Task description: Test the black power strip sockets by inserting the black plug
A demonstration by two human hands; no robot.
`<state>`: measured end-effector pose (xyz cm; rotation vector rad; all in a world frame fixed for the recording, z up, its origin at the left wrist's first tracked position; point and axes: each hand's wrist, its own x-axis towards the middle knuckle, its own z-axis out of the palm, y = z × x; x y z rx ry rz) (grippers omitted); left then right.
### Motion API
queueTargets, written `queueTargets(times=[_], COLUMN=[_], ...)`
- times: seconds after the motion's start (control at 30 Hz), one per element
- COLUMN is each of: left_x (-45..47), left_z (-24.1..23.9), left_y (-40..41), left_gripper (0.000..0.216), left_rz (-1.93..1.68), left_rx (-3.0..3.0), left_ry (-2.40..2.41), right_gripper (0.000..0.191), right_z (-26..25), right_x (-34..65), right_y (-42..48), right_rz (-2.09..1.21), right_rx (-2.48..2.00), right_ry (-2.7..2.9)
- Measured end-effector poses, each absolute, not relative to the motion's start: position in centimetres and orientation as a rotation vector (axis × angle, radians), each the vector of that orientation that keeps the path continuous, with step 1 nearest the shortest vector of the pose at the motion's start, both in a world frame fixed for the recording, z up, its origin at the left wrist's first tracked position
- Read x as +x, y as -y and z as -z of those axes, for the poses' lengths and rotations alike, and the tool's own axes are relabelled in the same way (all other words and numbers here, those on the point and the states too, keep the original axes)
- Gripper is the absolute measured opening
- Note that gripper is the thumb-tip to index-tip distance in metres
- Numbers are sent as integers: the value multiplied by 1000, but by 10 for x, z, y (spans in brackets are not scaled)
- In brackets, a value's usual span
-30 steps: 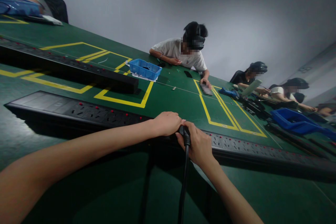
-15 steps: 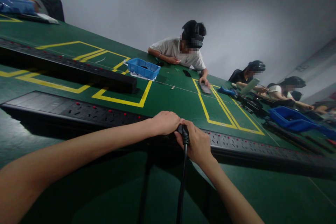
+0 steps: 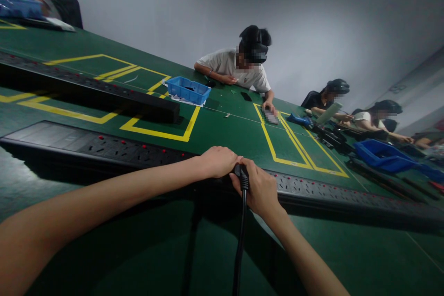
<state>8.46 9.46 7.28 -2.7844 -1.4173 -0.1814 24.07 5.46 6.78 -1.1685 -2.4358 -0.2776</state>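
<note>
A long black power strip (image 3: 114, 145) with red-dotted sockets stretches across the table in front of me. My right hand (image 3: 258, 187) is closed around a black power plug (image 3: 242, 173) at the strip's middle, and the plug's cord (image 3: 240, 240) hangs down toward me. Beside it, my left hand (image 3: 220, 162) is curled over the strip, its fingertips hidden and its knuckles close to the plug. Whether the plug's pins sit in a socket is hidden by my hands.
Behind lies a second power strip (image 3: 104, 97) at the left, near a blue bin (image 3: 189, 90). Yellow tape outlines mark the green table (image 3: 225, 136). A person (image 3: 232, 67) sits opposite with a hand on a blurred grey object. Farther right are another blue bin (image 3: 381, 155) and more people.
Both hands keep their places on the plug and strip. Only a very slight shift of the whole view shows.
</note>
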Motion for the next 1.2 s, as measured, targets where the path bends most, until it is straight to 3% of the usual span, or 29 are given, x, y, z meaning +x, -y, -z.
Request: queueTargets(times=[1.2], left_x=[84], left_z=[-73], left_y=[-94], left_gripper=[24], left_rz=[159], left_rx=[-2792], left_ry=[1411], right_gripper=[31], right_z=[-69], right_x=[241], right_y=[-55], right_rz=[295], right_rx=[-1153], right_ry=[2439])
